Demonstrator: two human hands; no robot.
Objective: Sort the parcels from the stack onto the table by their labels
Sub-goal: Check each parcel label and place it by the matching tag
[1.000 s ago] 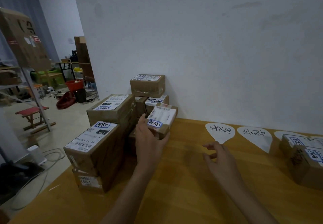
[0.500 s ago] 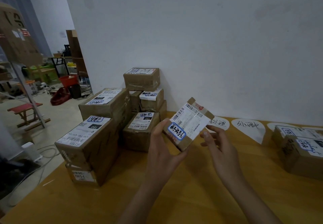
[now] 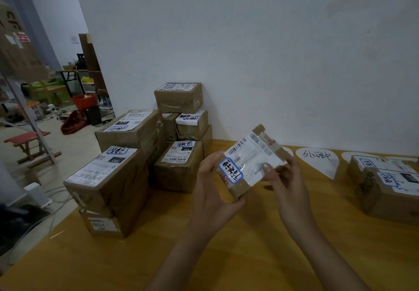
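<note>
I hold a small brown parcel tilted above the wooden table, its white shipping label and blue-bordered handwritten sticker facing me. My left hand grips its near left end from below. My right hand holds its right side, thumb on the label. The stack of several labelled cardboard parcels stands at the table's left end against the wall. White paper markers with handwriting lie on the table along the wall. Two sorted parcels sit at the right edge.
The white wall runs right behind the table. The table's left edge drops to a floor with cables, a red stool, a red basket and a metal stand. Bare wood lies in front of my arms.
My left hand lifted the small parcel off the stack and brought it right and toward me. My right hand came up and took hold of its other side.
</note>
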